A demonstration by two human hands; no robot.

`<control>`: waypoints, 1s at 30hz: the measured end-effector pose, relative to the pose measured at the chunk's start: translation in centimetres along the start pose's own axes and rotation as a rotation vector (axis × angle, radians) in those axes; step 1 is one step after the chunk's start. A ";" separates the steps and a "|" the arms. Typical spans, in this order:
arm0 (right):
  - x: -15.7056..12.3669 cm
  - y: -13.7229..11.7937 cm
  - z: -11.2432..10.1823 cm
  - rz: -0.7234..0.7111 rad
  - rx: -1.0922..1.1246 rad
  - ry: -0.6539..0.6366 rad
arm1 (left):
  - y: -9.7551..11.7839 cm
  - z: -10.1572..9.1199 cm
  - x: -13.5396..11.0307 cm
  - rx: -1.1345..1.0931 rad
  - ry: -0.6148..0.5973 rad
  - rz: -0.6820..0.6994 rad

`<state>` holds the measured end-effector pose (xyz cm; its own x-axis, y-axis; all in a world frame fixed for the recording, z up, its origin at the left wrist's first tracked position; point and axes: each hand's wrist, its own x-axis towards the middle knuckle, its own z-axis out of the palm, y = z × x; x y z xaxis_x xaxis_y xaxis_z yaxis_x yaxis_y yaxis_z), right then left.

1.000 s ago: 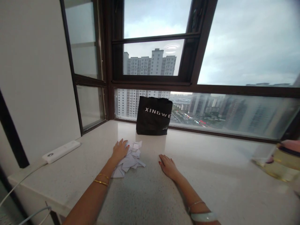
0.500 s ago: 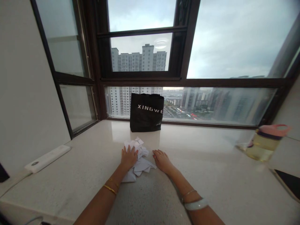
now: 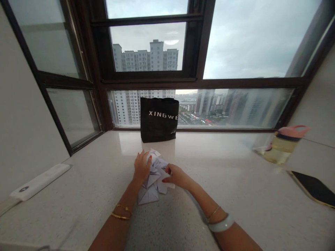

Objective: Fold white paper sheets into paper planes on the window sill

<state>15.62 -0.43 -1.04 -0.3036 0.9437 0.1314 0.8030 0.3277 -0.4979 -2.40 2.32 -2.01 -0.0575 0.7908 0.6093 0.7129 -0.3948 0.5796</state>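
A loose pile of folded white paper pieces lies on the pale counter in front of me. My left hand rests along the pile's left side, its fingers stretched forward and the thumb against the paper. At the right side, my right hand has bent fingers and thumb around the edge of a folded paper piece. The parts under the fingers are hidden. Just beyond the pile stands a black bag with white lettering.
A bottle with a pink lid stands at the right, a dark-screened phone or tablet nearer me. A white power strip lies at the left. Brown-framed windows border the speckled counter.
My right hand has moved from flat on the counter onto the pile's right edge, its fingers now bent. The left hand has turned more upright at the pile's side. The view has shifted.
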 end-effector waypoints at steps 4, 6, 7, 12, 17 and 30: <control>0.5 1.3 -0.4 0.008 0.282 0.054 | 0.6 -0.1 -0.2 -0.098 -0.151 0.043; 0.6 1.8 -0.4 -0.015 0.403 0.087 | 1.1 -0.2 -0.4 -0.179 -0.186 0.039; 0.7 2.1 -0.5 -0.029 0.448 0.101 | 1.4 -0.3 -0.5 -0.225 -0.187 0.036; 0.9 2.8 -0.9 -0.109 0.481 0.322 | 2.0 -0.8 -0.4 -0.375 -0.138 0.016; 0.9 2.2 -1.4 -0.228 0.494 0.445 | 2.6 -0.8 -0.4 -0.282 -0.144 0.165; 0.4 2.1 0.1 0.078 0.022 0.345 | 1.0 -1.5 0.6 -0.816 0.141 -0.499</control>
<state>17.16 0.65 -2.13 -0.0479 0.9267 0.3727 0.8046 0.2569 -0.5354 -2.76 1.63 -0.24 -0.3435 0.9131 0.2196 -0.1177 -0.2739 0.9545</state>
